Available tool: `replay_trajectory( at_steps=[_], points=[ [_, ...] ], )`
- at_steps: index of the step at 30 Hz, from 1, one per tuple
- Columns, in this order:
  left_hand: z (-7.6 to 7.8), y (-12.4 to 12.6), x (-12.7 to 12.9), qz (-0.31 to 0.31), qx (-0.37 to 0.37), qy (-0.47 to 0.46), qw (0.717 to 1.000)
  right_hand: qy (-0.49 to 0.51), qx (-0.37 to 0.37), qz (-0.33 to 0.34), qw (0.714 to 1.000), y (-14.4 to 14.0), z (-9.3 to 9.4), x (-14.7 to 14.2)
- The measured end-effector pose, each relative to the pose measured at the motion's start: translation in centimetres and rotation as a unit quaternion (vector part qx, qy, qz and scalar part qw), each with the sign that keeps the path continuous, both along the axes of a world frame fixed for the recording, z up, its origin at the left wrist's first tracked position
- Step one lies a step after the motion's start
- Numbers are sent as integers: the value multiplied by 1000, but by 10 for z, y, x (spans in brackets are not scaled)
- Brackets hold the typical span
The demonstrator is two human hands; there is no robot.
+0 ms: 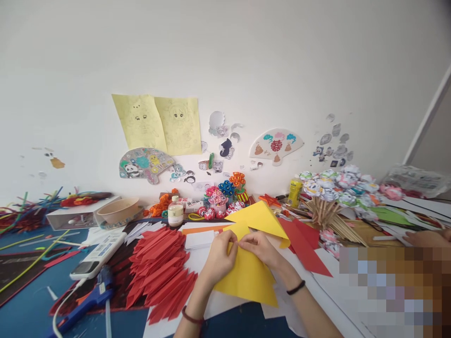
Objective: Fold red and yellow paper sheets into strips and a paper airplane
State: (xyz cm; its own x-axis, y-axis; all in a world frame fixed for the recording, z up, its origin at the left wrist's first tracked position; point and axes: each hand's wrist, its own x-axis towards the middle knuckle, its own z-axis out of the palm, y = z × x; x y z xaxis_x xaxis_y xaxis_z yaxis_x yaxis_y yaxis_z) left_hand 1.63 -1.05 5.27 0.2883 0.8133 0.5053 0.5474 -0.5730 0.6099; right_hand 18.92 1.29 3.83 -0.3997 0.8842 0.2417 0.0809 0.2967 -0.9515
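From where I stand, the person's left hand [222,253] and right hand [259,246] meet over a smooth, bright yellow paper sheet [244,284], each pinching it between thumb and fingers near its upper part. The sheet sits in front of the person, above loose white paper sheets [221,305] on the blue tabletop [243,325].

As far as I can judge, the red work is well along: a thick heap of narrow, folded red paper pieces [162,267] lies to the left, creased into much the same shape. The yellow looks barely begun, for the part nearest the person is broad and mostly flat, and I see no yellow pieces shaped like the red ones. To the right, flat, pointed red paper sheets [306,246] lie unfolded.

Plenty is hard to make out. The fingers cover the spot they grip, so I can't tell whether a crease or a tear is there. Nor can I tell whether the angular yellow paper [262,217] just beyond joins the same sheet. The heap's lower layers are hidden, so there is no counting it. At the right edge another person's hand [428,237] is cut off, and below it a patch is blurred into blocks.
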Motion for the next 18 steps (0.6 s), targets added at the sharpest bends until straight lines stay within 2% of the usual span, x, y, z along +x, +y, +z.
replay_trajectory(
  at_steps=[4, 10, 13, 18],
  points=[
    [0, 1, -1, 4, 4, -19, 1000, 10, -10, -3, 1000, -1, 0, -2],
    [-1, 10, -14, 14, -29, -18, 999, -27, 29, -16, 999, 3, 0, 2],
    [-8, 19, -25, 31, -65, 12, 997, -48, 49, -37, 997, 8, -6, 3],
    [-27, 32, -33, 66, -103, 42, 992, -99, 44, -80, 991, 20, -23, 4]
  ],
)
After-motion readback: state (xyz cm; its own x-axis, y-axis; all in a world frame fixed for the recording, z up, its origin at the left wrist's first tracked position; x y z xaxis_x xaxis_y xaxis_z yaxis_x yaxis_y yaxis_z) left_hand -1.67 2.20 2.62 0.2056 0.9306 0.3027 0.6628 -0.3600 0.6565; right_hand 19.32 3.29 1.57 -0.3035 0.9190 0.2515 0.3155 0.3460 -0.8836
